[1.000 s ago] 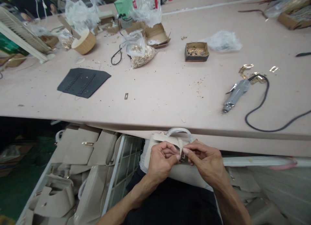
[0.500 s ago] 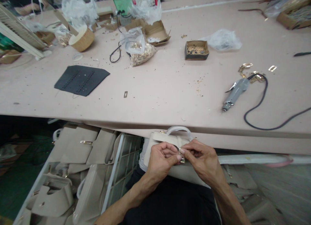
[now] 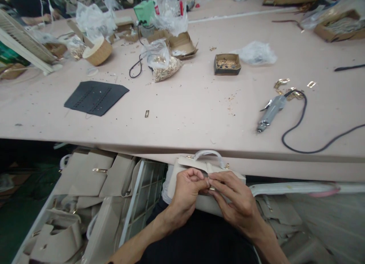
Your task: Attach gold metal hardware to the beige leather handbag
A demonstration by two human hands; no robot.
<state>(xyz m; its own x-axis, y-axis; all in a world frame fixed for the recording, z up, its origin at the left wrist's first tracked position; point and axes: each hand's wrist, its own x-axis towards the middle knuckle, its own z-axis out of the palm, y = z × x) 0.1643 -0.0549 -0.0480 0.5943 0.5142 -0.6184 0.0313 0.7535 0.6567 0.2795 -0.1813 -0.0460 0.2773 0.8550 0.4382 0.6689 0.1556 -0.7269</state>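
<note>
Cream handbag resting on lap below desk edge; left hand and right hand pinching together on small clasp, probably gold, steadying it.

The handbag near the table edge is cream, with a small gold clasp; the table is pale pink; on its left lies a dark grey sheet marked with rows of small holes; far back stands a green box; the small carton is brown, filled with gold pieces; at right the power tool is grey, its cable black; the bags in the crate at near left are cream too.
</note>
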